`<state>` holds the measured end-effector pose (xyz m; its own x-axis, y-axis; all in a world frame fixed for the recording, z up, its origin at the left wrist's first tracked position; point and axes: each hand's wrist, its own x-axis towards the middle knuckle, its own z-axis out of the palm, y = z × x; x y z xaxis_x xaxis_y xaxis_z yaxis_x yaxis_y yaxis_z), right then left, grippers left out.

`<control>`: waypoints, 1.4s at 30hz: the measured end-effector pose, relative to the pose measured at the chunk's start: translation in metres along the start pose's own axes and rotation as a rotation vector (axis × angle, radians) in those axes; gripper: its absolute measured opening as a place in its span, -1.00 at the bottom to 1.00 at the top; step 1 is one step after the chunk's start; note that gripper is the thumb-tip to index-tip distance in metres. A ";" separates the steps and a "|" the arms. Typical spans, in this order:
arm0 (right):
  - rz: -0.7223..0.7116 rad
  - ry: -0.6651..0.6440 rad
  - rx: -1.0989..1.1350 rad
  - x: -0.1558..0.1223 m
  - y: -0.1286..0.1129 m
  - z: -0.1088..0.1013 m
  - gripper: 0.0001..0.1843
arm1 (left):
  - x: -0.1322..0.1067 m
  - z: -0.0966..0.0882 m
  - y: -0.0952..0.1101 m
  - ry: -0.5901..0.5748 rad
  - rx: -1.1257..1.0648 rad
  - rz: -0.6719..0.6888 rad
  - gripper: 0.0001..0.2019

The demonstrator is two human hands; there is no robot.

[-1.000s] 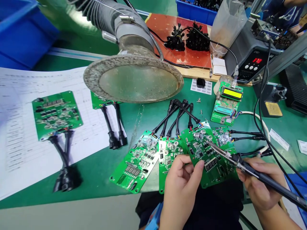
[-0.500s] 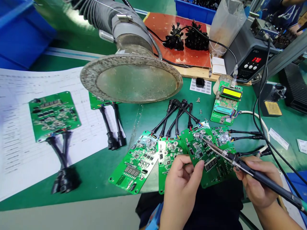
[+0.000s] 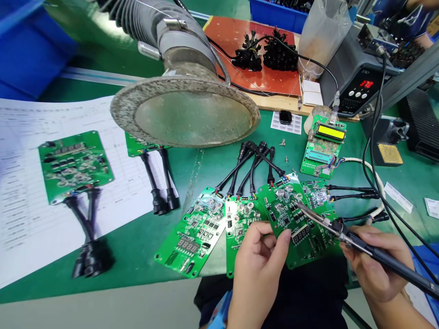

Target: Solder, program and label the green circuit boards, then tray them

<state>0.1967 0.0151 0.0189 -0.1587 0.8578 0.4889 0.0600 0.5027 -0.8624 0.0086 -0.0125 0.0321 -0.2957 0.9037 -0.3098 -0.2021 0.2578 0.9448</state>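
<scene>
The far right of the room shows a co-worker's sleeve [image 3: 416, 13], and a blue bin [image 3: 274, 11] stands at the far edge of the bench. A green workbench mat [image 3: 137, 246] spans the scene, with a fume extractor hood [image 3: 185, 112], its rim crusted, hanging low over the far left of it. Beyond the hood, a red mat [image 3: 222, 41] carries bundled black connector harnesses [image 3: 277, 55], and a soldering station [image 3: 360, 87] at far right displays 370. A printed sheet [image 3: 20, 205] lies at left beneath two wired green boards. An LCD test board [image 3: 324, 146] sits just beyond four overlapping wired boards at near centre. The third of these, the circuit board [image 3: 302, 253], is held by the left hand [image 3: 259, 274], which pinches its near-left edge between thumb and fingers. The right hand [image 3: 377, 260] grasps a soldering iron [image 3: 380, 256] pen-style, well to the right of the left hand. The iron's tip [image 3: 297, 205] is angled onto the board's upper components; contact cannot be confirmed from this view.
</scene>
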 end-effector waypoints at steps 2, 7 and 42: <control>-0.031 -0.004 -0.013 0.001 0.001 0.001 -0.69 | 0.000 0.000 -0.001 0.000 -0.007 0.002 -0.80; -0.096 -0.027 -0.044 0.006 0.004 0.003 -0.69 | 0.000 0.000 -0.001 0.003 -0.016 0.004 -0.79; 0.193 0.227 0.135 0.007 -0.010 -0.002 -0.87 | 0.001 -0.004 0.002 0.017 0.011 -0.057 -0.74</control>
<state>0.1973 0.0159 0.0314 0.0677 0.9456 0.3181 -0.0662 0.3224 -0.9443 0.0045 -0.0123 0.0336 -0.3000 0.8812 -0.3653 -0.2093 0.3128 0.9265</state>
